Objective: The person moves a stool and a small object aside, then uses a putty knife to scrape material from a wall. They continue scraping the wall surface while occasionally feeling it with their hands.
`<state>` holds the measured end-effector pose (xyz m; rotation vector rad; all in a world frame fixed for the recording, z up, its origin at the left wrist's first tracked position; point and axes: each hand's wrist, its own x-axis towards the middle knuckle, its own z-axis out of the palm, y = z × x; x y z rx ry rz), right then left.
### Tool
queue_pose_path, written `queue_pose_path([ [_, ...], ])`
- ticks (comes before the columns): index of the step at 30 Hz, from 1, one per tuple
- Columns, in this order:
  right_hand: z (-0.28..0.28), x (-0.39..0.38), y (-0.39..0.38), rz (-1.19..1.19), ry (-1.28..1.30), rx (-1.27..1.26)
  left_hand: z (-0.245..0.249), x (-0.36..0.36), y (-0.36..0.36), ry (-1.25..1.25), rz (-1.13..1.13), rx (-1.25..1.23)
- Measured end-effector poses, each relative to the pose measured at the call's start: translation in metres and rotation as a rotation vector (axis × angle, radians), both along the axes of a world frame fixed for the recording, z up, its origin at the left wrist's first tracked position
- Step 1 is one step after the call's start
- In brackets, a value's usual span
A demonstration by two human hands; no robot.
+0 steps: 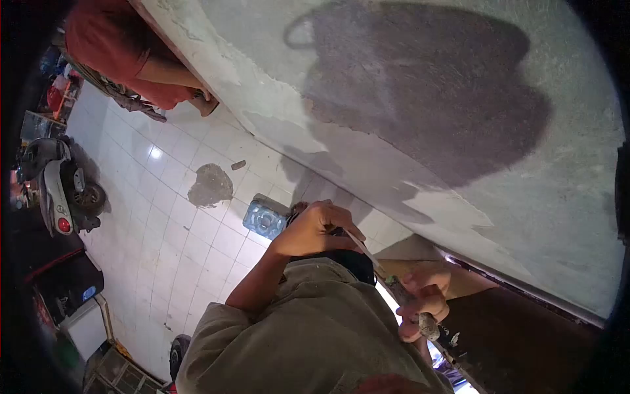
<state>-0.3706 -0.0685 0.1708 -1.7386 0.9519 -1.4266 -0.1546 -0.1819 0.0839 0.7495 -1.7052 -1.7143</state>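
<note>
My right hand (425, 303) is closed round the crusted handle end of a trowel (375, 264), whose thin flat blade I see nearly edge-on. The blade slants up and left to my left hand (321, 226), whose curled fingers grip its far end. Exactly how those fingertips sit is partly hidden. Dried grey material coats the handle. Both hands are in front of my olive shirt (315, 315). Beyond them rises a plastered wall (558, 217) with a darker area and shadows across it. Under my left hand, a clear blue water jug (264, 218) is on the floor.
White floor tiles (164, 262) carry a grey patch of mortar (210, 186) and a small block (238, 165). Another person in a red shirt (108, 43) is by the wall at upper left. A scooter (62, 187) stands at the far left. A brown panel (525, 335) lies at lower right.
</note>
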Motion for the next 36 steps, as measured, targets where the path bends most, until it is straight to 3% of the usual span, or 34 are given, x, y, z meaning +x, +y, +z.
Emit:
queue_pose_path([
  [4,0.001,-0.011,-0.001,0.032,-0.057,0.004,-0.007,-0.007,-0.002,0.013,0.029,0.013],
  [7,0.014,-0.013,-0.011,0.055,-0.021,0.027,-0.014,-0.012,-0.004,0.198,0.144,-0.059],
  [9,0.029,-0.024,-0.014,0.054,0.067,0.08,-0.009,-0.013,-0.005,0.134,0.221,-0.072],
  [11,0.054,-0.028,-0.03,0.098,0.435,0.151,-0.005,-0.018,-0.006,0.185,0.248,0.017],
  [13,0.07,-0.023,-0.03,0.096,0.515,0.255,0.0,-0.028,-0.008,0.188,0.332,0.246],
  [14,0.073,-0.016,-0.029,0.01,0.551,0.353,0.006,-0.039,-0.009,0.42,0.297,0.32],
  [16,0.078,-0.01,-0.033,-0.037,0.691,0.477,0.016,-0.059,-0.001,0.433,0.362,0.333],
  [18,0.077,-0.002,-0.04,-0.039,0.735,0.394,0.019,-0.073,0.002,0.448,0.432,0.334],
  [20,0.08,0.001,-0.043,-0.067,0.822,0.316,0.013,-0.083,0.007,0.484,0.248,0.087],
  [21,0.081,0.002,-0.046,-0.051,0.827,0.312,0.02,-0.084,0.01,0.487,0.265,0.087],
  [23,0.083,0.004,-0.051,-0.126,0.856,0.343,0.04,-0.082,0.017,0.409,0.341,0.116],
  [24,0.083,0.004,-0.053,-0.095,0.893,0.293,0.035,-0.083,0.017,0.292,0.38,-0.058],
  [25,0.084,0.005,-0.052,-0.084,0.901,0.293,0.039,-0.078,0.015,0.297,0.391,-0.053],
  [27,0.086,0.007,-0.047,-0.163,0.977,0.354,0.053,-0.063,0.01,0.194,0.146,0.168],
  [28,0.088,0.008,-0.046,-0.184,0.964,0.467,0.051,-0.065,0.01,0.201,0.155,0.172],
  [30,0.082,0.006,-0.038,-0.219,0.964,0.489,0.046,-0.07,0.013,0.253,0.18,-0.021],
  [34,0.059,0.001,-0.037,-0.27,0.916,0.426,0.055,-0.072,0.011,0.264,0.207,-0.063],
  [36,0.05,-0.001,-0.039,-0.323,0.802,0.455,0.051,-0.079,0.009,0.012,0.213,-0.177],
])
